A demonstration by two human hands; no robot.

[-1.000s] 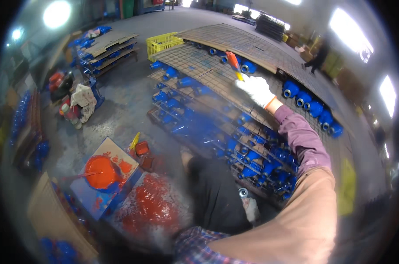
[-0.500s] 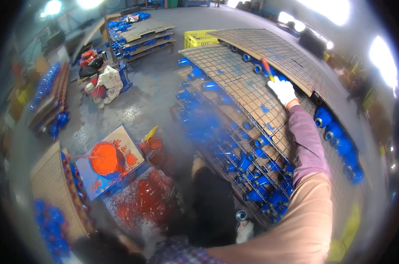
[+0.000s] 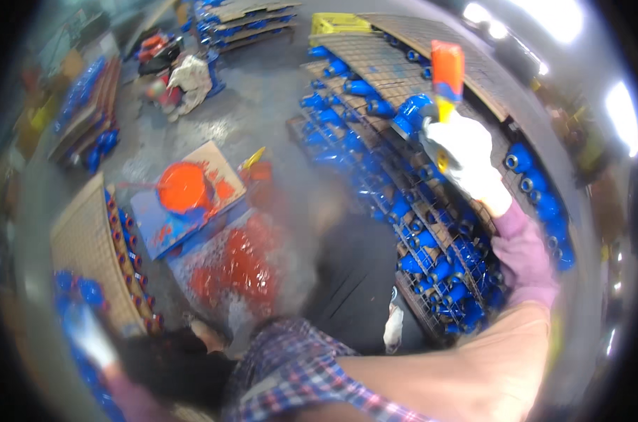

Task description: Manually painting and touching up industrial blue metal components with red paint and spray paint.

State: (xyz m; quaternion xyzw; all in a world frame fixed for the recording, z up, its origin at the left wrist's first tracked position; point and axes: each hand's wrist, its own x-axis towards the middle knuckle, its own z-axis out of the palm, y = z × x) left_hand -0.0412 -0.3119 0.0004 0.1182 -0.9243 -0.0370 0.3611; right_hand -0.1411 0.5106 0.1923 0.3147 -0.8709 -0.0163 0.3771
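My right hand (image 3: 463, 151), in a white glove, is closed around a paintbrush (image 3: 447, 77) with orange-red bristles pointing up and a yellow lower part. Right beside its fingers is a glossy blue pipe fitting (image 3: 411, 117), larger in view than the others; whether the hand also grips it I cannot tell. Below them, blue fittings (image 3: 442, 271) lie in rows on wire-mesh racks. Far to the lower left, my left hand (image 3: 90, 336), also white-gloved, is smeared by motion over blue parts (image 3: 80, 287); its fingers cannot be made out.
An orange paint pot (image 3: 184, 188) stands on a splattered board (image 3: 224, 163), with a red-stained sheet (image 3: 234, 264) in front. A mesh-topped stack (image 3: 87, 253) is at left. Behind are a yellow crate (image 3: 336, 24), stacked boards with blue parts (image 3: 252, 28) and a cloth-covered heap (image 3: 190, 77).
My right hand has come up off the mesh panel toward me, with the paintbrush now upright in it. A blue fitting shows beside it. My left hand has appeared at lower left.
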